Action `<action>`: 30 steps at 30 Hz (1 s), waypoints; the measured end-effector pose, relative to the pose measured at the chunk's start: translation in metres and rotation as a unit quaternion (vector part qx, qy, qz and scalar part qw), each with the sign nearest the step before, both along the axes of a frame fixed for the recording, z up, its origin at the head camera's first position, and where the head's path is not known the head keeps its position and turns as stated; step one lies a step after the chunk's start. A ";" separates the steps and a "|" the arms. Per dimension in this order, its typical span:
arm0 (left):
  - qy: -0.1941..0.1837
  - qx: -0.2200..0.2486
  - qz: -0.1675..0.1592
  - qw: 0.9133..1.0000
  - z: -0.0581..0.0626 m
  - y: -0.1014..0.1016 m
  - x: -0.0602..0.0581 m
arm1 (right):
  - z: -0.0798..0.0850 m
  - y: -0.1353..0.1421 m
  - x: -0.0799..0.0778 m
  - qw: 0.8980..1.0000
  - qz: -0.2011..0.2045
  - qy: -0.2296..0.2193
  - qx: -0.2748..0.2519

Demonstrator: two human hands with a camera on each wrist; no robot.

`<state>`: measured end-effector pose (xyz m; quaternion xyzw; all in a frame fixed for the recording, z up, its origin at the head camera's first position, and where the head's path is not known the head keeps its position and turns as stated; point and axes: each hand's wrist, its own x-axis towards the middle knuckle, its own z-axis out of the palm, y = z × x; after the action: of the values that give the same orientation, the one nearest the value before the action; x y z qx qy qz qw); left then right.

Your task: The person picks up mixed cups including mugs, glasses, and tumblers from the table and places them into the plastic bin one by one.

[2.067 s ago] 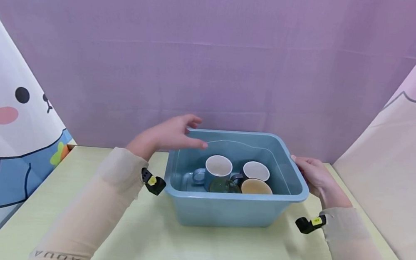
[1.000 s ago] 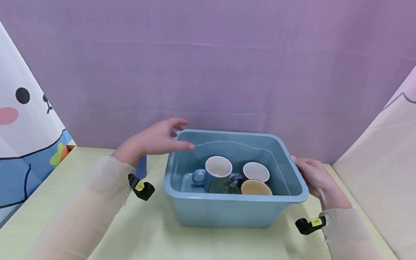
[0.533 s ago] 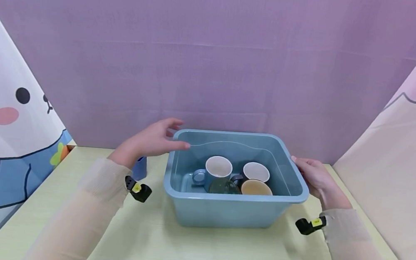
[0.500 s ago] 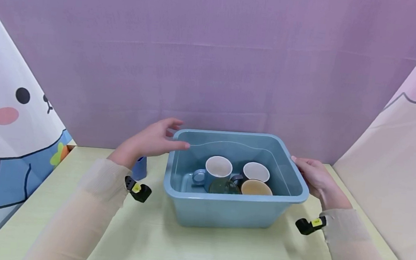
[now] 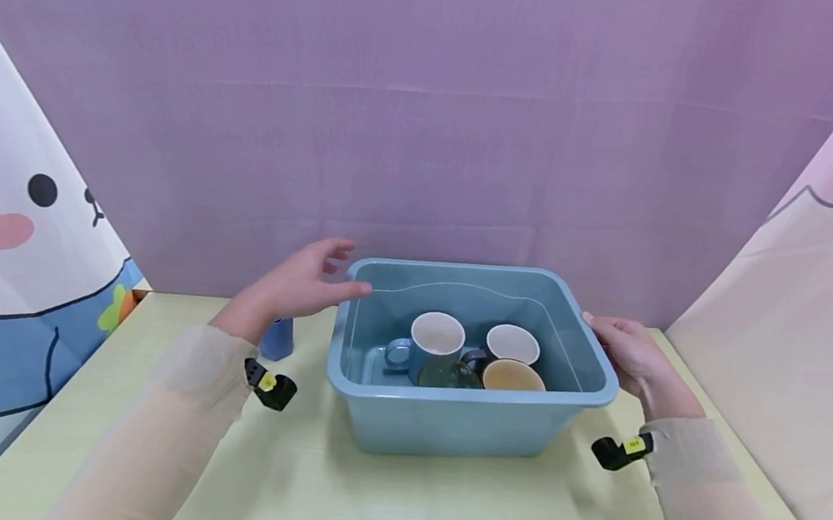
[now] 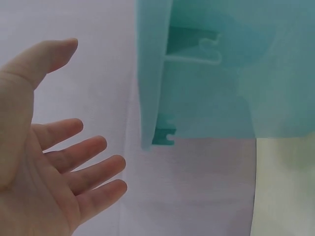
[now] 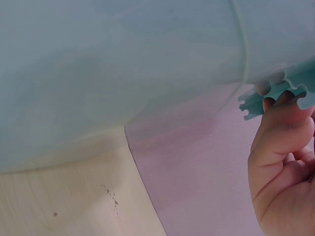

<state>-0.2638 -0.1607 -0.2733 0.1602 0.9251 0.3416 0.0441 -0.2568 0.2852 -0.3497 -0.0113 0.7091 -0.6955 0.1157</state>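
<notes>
A light-blue plastic tub [image 5: 446,422] stands on the table in the head view. Inside are a light-blue mug [image 5: 438,334] with a white interior, a dark-handled mug [image 5: 513,343], a tan-lined cup [image 5: 514,376] and a dark green glass cup [image 5: 443,373]. My right hand [image 5: 631,353] grips the tub's right rim, its fingers curled under the ribbed edge [image 7: 305,83] in the right wrist view. My left hand [image 5: 301,282] is beside the tub's left rim, thumb and fingers spread. In the left wrist view a gap shows between its fingertips [image 6: 115,189] and the rim [image 6: 150,98].
A small blue object [image 5: 277,339] stands on the table [image 5: 275,481] left of the tub, partly hidden by my left wrist. A purple cloth [image 5: 429,127] hangs right behind the tub. Printed cloths [image 5: 816,332] close off both sides.
My left hand has drifted left, from over the tub's back-left corner to outside its rim. The small blue object has come into view behind the wrist. My right hand keeps its grip.
</notes>
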 end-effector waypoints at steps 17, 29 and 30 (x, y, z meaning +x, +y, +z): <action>0.041 -0.027 0.032 0.998 -0.014 -0.012 -0.001 | 0.000 0.000 0.001 1.000 -0.002 0.001 0.002; 0.049 -0.024 0.084 0.995 -0.023 -0.022 0.001 | -0.002 -0.001 -0.001 1.000 0.006 0.008 -0.006; 0.052 -0.023 0.086 0.995 -0.024 -0.023 0.000 | -0.001 -0.002 0.000 1.000 0.006 0.007 -0.005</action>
<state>-0.2635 -0.1833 -0.2972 0.0968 0.9440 0.3139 -0.0295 -0.2570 0.2835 -0.3510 -0.0212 0.7064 -0.6982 0.1146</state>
